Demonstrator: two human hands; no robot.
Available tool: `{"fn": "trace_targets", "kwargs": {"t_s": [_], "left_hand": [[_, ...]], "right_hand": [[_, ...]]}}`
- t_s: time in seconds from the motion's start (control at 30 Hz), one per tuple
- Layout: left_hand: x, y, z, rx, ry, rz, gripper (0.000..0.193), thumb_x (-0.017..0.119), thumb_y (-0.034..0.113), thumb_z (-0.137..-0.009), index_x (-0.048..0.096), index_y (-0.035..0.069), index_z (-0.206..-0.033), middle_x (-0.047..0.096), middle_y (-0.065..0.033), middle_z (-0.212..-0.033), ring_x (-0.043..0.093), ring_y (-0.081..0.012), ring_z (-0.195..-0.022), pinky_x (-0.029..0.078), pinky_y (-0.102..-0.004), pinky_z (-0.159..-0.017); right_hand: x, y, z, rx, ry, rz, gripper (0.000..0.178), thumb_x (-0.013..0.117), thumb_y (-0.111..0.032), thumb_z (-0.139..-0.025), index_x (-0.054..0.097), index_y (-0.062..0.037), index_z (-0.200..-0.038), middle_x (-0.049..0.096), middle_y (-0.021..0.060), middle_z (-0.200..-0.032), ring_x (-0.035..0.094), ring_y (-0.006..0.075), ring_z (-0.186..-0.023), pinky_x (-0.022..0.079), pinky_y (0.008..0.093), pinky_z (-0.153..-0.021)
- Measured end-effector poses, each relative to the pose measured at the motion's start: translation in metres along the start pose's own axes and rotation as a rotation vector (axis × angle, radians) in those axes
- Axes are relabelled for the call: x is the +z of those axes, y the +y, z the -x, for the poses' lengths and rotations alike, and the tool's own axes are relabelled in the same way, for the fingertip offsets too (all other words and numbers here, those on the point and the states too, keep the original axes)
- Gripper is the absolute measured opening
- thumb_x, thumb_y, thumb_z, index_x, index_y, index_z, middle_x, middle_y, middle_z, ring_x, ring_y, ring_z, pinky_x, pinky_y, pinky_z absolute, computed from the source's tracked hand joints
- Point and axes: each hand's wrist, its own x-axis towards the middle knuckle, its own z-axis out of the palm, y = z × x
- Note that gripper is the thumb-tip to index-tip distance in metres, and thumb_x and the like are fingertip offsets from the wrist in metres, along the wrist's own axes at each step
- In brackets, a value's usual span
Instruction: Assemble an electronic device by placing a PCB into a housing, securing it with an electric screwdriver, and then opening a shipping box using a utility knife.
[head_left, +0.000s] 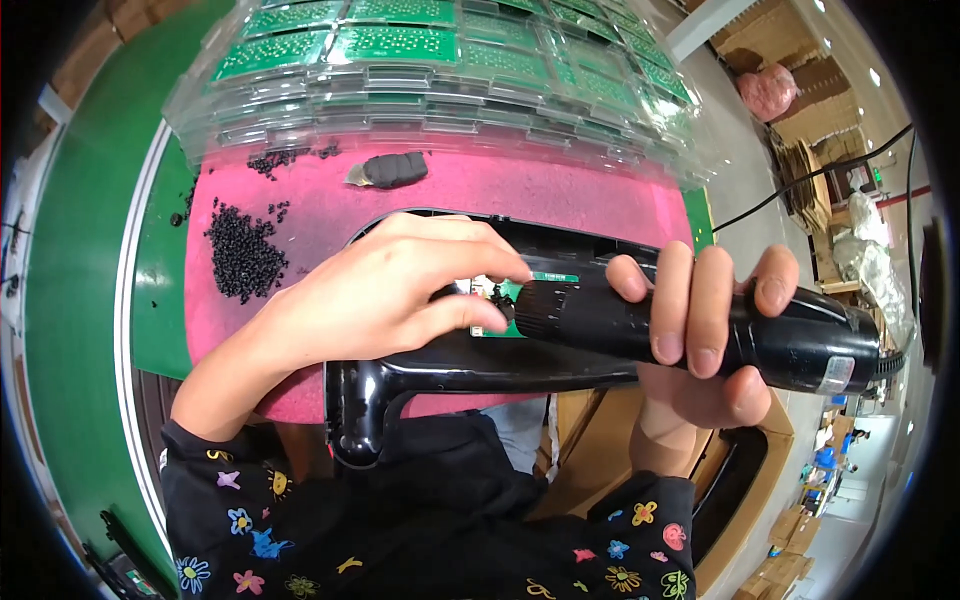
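Note:
My right hand (705,315) is wrapped round a black electric screwdriver (600,318), its body lying nearly level and its front end pointing left. At that end, the thumb and forefinger of my left hand (400,285) curl round a few small black screws (503,299). Whether the driver's bit touches a screw is hidden. Just below the fingers lies a green circuit board (555,277), partly covered by the hand and the tool. It sits in a long black plastic housing (480,376), whose narrow leg points toward me at the left.
A heap of black screws (245,252) lies on the pink mat (320,200). Beyond it is a dark wrapped tool piece (395,170). Stacked clear trays (400,100) of green boards stand at the back. A cardboard box (590,430) is near my right arm.

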Motion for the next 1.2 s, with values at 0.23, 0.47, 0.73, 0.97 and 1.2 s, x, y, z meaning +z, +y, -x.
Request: {"fn": "trace_targets", "kwargs": {"t_s": [0.23,0.47,0.73,0.97,1.2], "left_hand": [[0.004,-0.005,0.000,0.120,0.051,-0.314,0.019,0.074,0.001,-0.068,0.062,-0.001,-0.083,0.064,-0.0097,-0.077,0.064,-0.0280,-0.073,0.051,-0.0361,-0.065],[0.014,-0.009,-0.002,0.030,0.148,-0.261,0.014,0.070,-0.004,-0.071,0.061,-0.001,-0.082,0.062,-0.0101,-0.076,0.063,-0.0263,-0.072,0.051,-0.0346,-0.066],[0.020,-0.017,0.001,0.019,-0.247,-0.303,0.018,0.073,0.014,-0.071,0.063,0.003,-0.080,0.069,-0.0029,-0.090,0.059,-0.0225,-0.074,0.051,-0.0343,-0.064],[0.020,-0.018,0.002,-0.079,-0.275,-0.285,0.014,0.072,0.008,-0.073,0.062,0.001,-0.079,0.070,-0.0049,-0.091,0.062,-0.0245,-0.073,0.052,-0.0349,-0.064],[0.022,-0.018,0.002,-0.170,-0.258,-0.231,0.012,0.071,0.004,-0.073,0.061,0.000,-0.078,0.071,-0.0081,-0.091,0.067,-0.0278,-0.075,0.054,-0.0366,-0.064]], "right_hand": [[-0.010,0.006,0.004,0.030,0.003,0.018,0.036,0.069,-0.025,-0.083,0.046,-0.0227,-0.110,0.052,-0.0059,-0.074,0.049,0.0116,-0.072,0.034,0.0373,-0.084],[-0.026,-0.013,0.002,-0.081,0.143,0.226,0.027,0.058,-0.027,-0.090,0.046,-0.0118,-0.109,0.046,-0.0036,-0.067,0.044,0.0104,-0.061,0.036,0.0299,-0.069],[-0.045,0.001,0.010,-0.022,0.339,0.244,0.025,0.064,-0.005,-0.082,0.048,-0.0037,-0.101,0.053,0.0062,-0.066,0.047,0.0138,-0.054,0.044,0.0297,-0.053],[-0.052,0.008,0.008,0.006,0.355,0.261,0.025,0.065,-0.002,-0.081,0.049,-0.0029,-0.099,0.056,0.0073,-0.068,0.052,0.0140,-0.055,0.046,0.0288,-0.054],[-0.044,0.007,-0.005,0.220,0.301,0.517,0.023,0.057,-0.022,-0.085,0.042,-0.0080,-0.094,0.040,-0.0013,-0.062,0.039,0.0095,-0.052,0.033,0.0261,-0.053]]}}
